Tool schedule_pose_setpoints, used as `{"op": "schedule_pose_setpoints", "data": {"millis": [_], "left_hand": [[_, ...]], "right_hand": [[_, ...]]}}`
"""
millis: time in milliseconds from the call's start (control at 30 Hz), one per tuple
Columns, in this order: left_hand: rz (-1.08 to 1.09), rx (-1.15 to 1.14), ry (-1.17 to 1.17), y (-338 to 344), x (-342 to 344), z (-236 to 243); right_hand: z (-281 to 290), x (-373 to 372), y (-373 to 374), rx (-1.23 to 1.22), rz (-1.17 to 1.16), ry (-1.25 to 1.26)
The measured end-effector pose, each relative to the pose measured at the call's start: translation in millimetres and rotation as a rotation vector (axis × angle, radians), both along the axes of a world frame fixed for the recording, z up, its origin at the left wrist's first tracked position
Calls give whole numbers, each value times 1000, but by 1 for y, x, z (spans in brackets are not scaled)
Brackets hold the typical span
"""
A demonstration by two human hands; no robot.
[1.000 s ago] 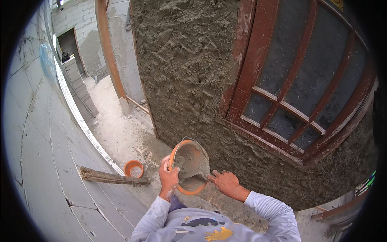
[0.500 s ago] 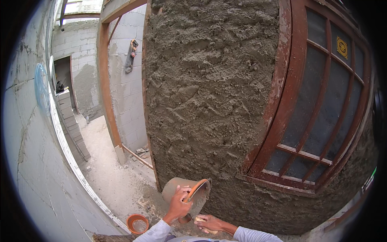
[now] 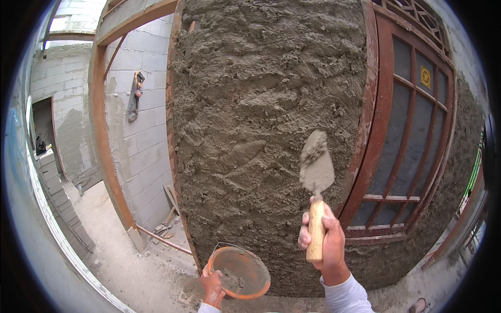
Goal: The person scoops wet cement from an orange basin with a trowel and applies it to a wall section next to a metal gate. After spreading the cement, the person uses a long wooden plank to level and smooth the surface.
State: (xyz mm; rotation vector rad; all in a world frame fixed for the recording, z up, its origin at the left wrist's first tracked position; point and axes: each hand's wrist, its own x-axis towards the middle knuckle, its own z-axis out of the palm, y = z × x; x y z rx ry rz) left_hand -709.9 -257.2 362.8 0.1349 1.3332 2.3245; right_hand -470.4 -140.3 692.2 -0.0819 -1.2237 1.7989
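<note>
My left hand [image 3: 212,287] grips the rim of an orange bucket [image 3: 259,271], tilted so that grey mortar shows inside it. The bucket is close to the foot of a wall coated in rough wet mortar [image 3: 261,104]. In my right hand [image 3: 334,248] is a trowel [image 3: 319,175], its pale wooden handle wrapped by my fingers. The blade points up, with a lump of mortar on its tip and a smear over the rest. It is in front of the right part of the coated wall; whether it touches the wall I cannot tell.
Right of the mortar stands a red-brown framed window [image 3: 378,130] with dark panes. A wooden door frame [image 3: 107,151] opens at the left. Beyond it, a dark tool with an orange handle [image 3: 135,96] hangs on a block wall. Wood scraps [image 3: 168,219] lie on the floor.
My right hand has lifted the trowel from beside the bucket up to the wall. The bucket has turned so its opening faces me. The view has shifted, and a second bucket has left it.
</note>
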Motion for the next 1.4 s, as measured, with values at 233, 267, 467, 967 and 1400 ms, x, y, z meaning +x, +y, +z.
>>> {"op": "schedule_pose_setpoints", "data": {"millis": [233,267,467,967,1400], "left_hand": [[29,-16,-45,-18,-28,-36],[39,-43,-11,-22,-37,-51],[17,-322,118,-45,-52,-55],[-20,-519,267,-71,-54,-59],[-138,-235,430,-16,35,32]], "right_hand": [[143,-73,31,490,-820,484],[162,-73,42,560,-1007,507],[262,-20,85,1004,-2026,538],[311,24,167,1068,-1732,-860],[-241,33,38,1128,274,-1304]]}}
